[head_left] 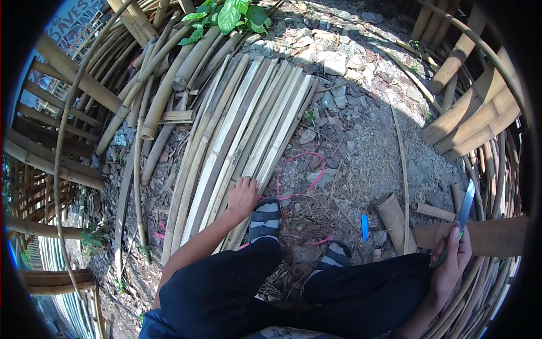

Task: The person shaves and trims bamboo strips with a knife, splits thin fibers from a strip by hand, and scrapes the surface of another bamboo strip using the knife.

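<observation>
A person seen from above, legs in dark trousers [367, 285], has a bundle of bamboo strips [248, 121] on the ground, left of centre and running from near to far. The left hand [243, 195] rests on the strips with fingers bent; its fingertips point away, so I cannot tell whether it grips one. The near ends are partly hidden by the left forearm and leg. At the right, the right hand [449, 248] is closed around a knife [466, 206], blade pointing up and away; fingers cover most of its green handle. Pink string [324, 164] loops beside the strips, its near part lost among leaf litter. A small blue object [365, 227], too small to identify, lies nearer the right hand. Far left, a sign [73, 25] is cut off, its lettering incomplete.
</observation>
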`<state>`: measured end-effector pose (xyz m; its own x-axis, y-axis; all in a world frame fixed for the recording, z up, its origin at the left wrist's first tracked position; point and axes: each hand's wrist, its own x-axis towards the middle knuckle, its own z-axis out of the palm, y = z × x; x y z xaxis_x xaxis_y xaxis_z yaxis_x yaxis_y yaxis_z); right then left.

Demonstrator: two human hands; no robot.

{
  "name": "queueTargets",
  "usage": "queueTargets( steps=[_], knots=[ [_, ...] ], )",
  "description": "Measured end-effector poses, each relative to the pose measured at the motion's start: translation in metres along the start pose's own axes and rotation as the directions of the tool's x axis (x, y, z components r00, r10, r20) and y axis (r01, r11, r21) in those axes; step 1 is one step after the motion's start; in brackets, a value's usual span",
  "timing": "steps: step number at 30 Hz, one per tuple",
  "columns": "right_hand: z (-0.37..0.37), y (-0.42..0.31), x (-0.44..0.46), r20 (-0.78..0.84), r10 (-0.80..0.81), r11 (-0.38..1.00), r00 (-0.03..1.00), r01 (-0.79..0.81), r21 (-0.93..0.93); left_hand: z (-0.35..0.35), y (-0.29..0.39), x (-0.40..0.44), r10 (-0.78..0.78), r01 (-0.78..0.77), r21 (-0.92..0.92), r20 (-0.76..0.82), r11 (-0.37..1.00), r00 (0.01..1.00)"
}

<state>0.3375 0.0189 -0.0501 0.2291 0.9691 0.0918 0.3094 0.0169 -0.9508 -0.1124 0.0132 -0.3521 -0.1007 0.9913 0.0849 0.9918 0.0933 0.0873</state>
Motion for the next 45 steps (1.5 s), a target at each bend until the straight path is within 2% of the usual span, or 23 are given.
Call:
queueTargets(
  steps=[1, 2, 7, 9, 10, 12, 16, 18, 21, 25, 28, 30, 31, 34, 35, 36, 37, 38, 39, 41, 45],
  knots=[
    [0.001, 0.0, 0.001, -0.005, 0.0, 1.0, 1.0, 0.0, -0.004, 0.002, 0.003, 0.01, 0.134, -0.134, 0.002, -0.022, 0.991, 0.991],
    [0.001, 0.0, 0.0, 0.008, 0.006, 1.0, 1.0, -0.006, -0.011, 0.004, 0.008, 0.022, 0.16, -0.162, -0.032, -0.049, 0.986, 0.986],
    [0.003, -0.006, 0.0, 0.04, -0.011, 0.999, 0.999, 0.013, -0.052, 0.013, 0.033, 0.07, 0.173, -0.174, -0.016, -0.047, 0.985, 0.984],
    [0.004, -0.008, 0.0, 0.022, -0.02, 0.998, 1.0, 0.021, -0.064, 0.018, 0.04, 0.077, 0.069, -0.072, 0.083, 0.045, 0.994, 0.997],
    [0.002, -0.006, 0.0, 0.031, -0.009, 0.998, 0.999, 0.011, -0.065, 0.02, 0.043, 0.08, 0.076, -0.079, 0.079, 0.044, 0.994, 0.996],
    [-0.001, -0.006, -0.001, 0.036, 0.005, 0.998, 0.999, -0.002, -0.07, 0.027, 0.048, 0.081, -0.105, 0.105, 0.002, 0.055, 0.994, 0.993],
    [0.002, -0.009, -0.006, 0.03, 0.004, 0.997, 1.0, -0.001, -0.074, 0.033, 0.042, 0.086, -0.146, 0.146, -0.015, 0.01, 0.989, 0.989],
    [0.004, -0.012, -0.006, 0.033, -0.005, 0.997, 0.999, 0.007, -0.076, 0.029, 0.041, 0.091, -0.163, 0.164, -0.009, 0.076, 0.986, 0.984],
    [0.006, -0.012, -0.006, 0.042, -0.021, 0.997, 0.999, 0.024, -0.07, 0.021, 0.047, 0.1, -0.24, 0.247, -0.047, 0.121, 0.968, 0.963],
    [0.005, -0.012, -0.005, 0.07, -0.019, 0.997, 0.997, 0.024, -0.075, 0.018, 0.051, 0.105, -0.27, 0.281, -0.055, 0.153, 0.958, 0.951],
    [0.006, -0.012, -0.006, 0.077, -0.018, 0.997, 0.997, 0.023, -0.072, 0.028, 0.043, 0.108, -0.276, 0.3, -0.141, 0.168, 0.943, 0.946],
    [0.007, -0.013, -0.005, 0.074, -0.01, 0.997, 0.997, 0.016, -0.077, 0.034, 0.04, 0.111, -0.267, 0.304, -0.307, 0.156, 0.902, 0.951],
    [0.01, -0.014, -0.006, 0.049, -0.014, 0.997, 0.999, 0.018, -0.081, 0.035, 0.035, 0.114, -0.269, 0.307, -0.304, 0.16, 0.902, 0.95],
    [0.007, -0.014, -0.006, 0.04, -0.016, 0.996, 0.999, 0.02, -0.087, 0.034, 0.011, 0.13, -0.162, 0.249, -0.522, 0.207, 0.816, 0.965],
    [0.004, -0.013, -0.006, 0.063, -0.021, 0.995, 0.998, 0.027, -0.093, 0.035, 0.006, 0.13, -0.162, 0.249, -0.517, 0.208, 0.819, 0.965],
    [0.002, -0.012, -0.005, 0.063, -0.018, 0.996, 0.998, 0.023, -0.088, 0.026, 0.004, 0.13, -0.145, 0.364, -0.727, 0.348, 0.582, 0.926],
    [0.0, -0.01, -0.004, 0.081, -0.026, 0.996, 0.996, 0.033, -0.086, 0.018, 0.004, 0.129, -0.08, 0.474, -0.835, 0.471, 0.28, 0.878],
    [-0.001, -0.009, -0.005, 0.099, -0.034, 0.995, 0.994, 0.043, -0.085, 0.011, 0.006, 0.129, -0.06, 0.531, -0.824, 0.53, 0.197, 0.846],
    [-0.001, -0.009, -0.005, 0.099, -0.03, 0.996, 0.995, 0.038, -0.083, 0.005, 0.006, 0.129, -0.061, 0.534, -0.822, 0.533, 0.2, 0.844],
    [0.001, -0.008, -0.005, 0.078, -0.038, 0.995, 0.996, 0.045, -0.091, -0.006, 0.007, 0.13, 0.031, 0.665, -0.747, 0.664, -0.022, 0.747],
    [0.0, -0.007, -0.005, 0.078, -0.058, 0.993, 0.995, 0.066, -0.1, -0.019, 0.002, 0.135, 0.118, 0.688, -0.718, 0.678, -0.1, 0.725]
  ],
)
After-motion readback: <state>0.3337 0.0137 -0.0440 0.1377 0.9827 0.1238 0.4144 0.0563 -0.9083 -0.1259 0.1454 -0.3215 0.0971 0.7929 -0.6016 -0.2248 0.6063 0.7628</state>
